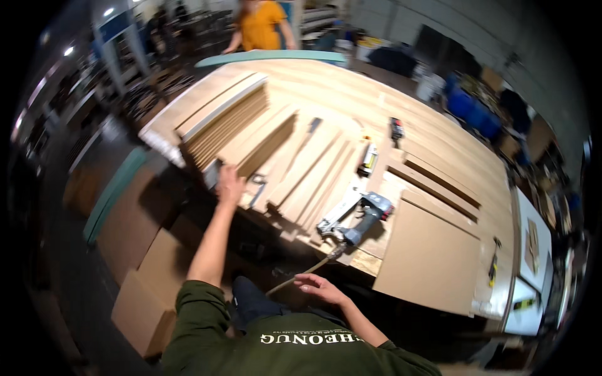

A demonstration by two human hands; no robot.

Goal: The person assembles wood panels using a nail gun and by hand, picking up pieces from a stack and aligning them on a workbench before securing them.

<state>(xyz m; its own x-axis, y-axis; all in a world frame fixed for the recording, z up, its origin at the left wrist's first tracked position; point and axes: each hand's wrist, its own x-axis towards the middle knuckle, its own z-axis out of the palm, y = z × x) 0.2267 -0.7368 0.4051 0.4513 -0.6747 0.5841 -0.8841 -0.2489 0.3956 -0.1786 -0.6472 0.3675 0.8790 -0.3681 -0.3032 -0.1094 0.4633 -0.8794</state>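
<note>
My left hand (pixel 231 185) reaches to the near end of the stacked wooden boards (pixel 222 119), beside a dark grey flat piece (pixel 213 173). Its fingers are blurred, and whether they grip that piece is unclear. Low in front of my body, my right hand (pixel 320 288) is open, fingers stretched out, holding nothing. It hovers by the pale air hose (pixel 285 285), which runs up to a grey pneumatic nail gun (pixel 360 219) lying at the table's near edge. Between the left hand and the gun lie several narrow wooden strips (pixel 313 172) and a small metal tool (pixel 258 191).
The wooden worktable (pixel 351 84) carries a cardboard sheet (pixel 426 254), long wooden pieces (pixel 439 188), a hammer (pixel 495 260) and a black tool (pixel 396 128). Cardboard boxes (pixel 147 307) stand at lower left. A person in an orange shirt (pixel 262 25) is beyond the far edge.
</note>
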